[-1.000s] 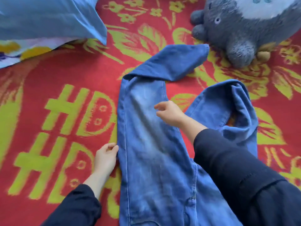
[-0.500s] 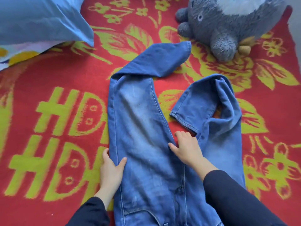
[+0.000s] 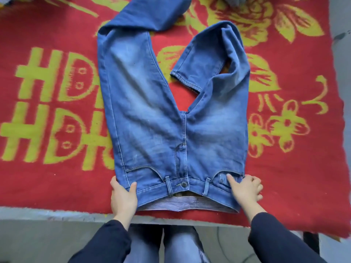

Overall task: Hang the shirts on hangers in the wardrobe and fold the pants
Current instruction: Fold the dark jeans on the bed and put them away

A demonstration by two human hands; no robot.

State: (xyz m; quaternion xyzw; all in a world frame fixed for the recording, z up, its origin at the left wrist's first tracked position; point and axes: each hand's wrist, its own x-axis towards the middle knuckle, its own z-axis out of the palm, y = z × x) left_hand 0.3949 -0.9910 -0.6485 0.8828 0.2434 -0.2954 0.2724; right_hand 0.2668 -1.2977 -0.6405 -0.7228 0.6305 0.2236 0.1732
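The jeans [image 3: 163, 118] lie face up mid-frame on the red blanket [image 3: 47, 177], legs crumpled back, not yet folded. The left hand [image 3: 123, 196] and right hand [image 3: 245, 188] each pinch a waistband corner; no shirts or hangers show.

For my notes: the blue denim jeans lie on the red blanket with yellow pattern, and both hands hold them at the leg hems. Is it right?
No: the head view shows the left hand and right hand holding the blue denim jeans at the waistband corners, not the hems, on the red yellow-patterned blanket.
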